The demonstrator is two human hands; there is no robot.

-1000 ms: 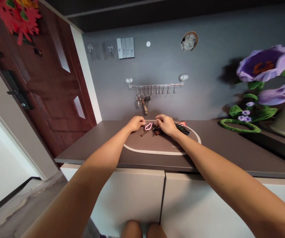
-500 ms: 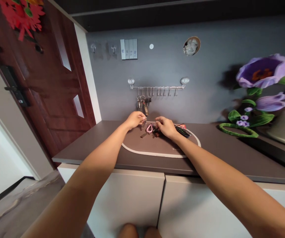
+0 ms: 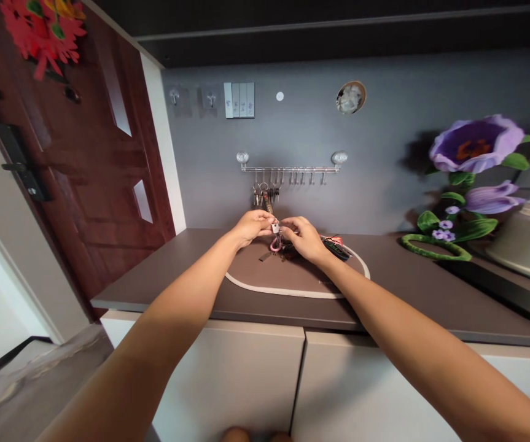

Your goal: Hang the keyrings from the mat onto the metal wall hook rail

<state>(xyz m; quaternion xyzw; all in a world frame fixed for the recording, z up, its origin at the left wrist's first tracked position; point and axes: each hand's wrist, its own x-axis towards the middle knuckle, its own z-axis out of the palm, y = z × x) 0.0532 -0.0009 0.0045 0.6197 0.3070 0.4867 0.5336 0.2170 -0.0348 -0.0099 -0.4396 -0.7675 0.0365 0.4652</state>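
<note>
My left hand is closed, thumb and fingers pinching a small silver key above the mat. My right hand meets it from the other side, its fingertips pinched at the key's edge. Below the fingertips lies a pink loop among dark keys, which my right hand partly hides. A flat metal piece rests on the brown mat to the left of the loop. Just behind my hands, several bunches of keys hang from a clear hook rail.
Beyond my right wrist are a dark item and a red one on the mat. Purple fabric flowers and a pale lamp-like object stand at right. A dark red door is at left, a dark shelf overhead.
My hands have come closer together, the right one moving left to meet the left. The small silver key now shows between their fingertips. The view has shifted slightly.
</note>
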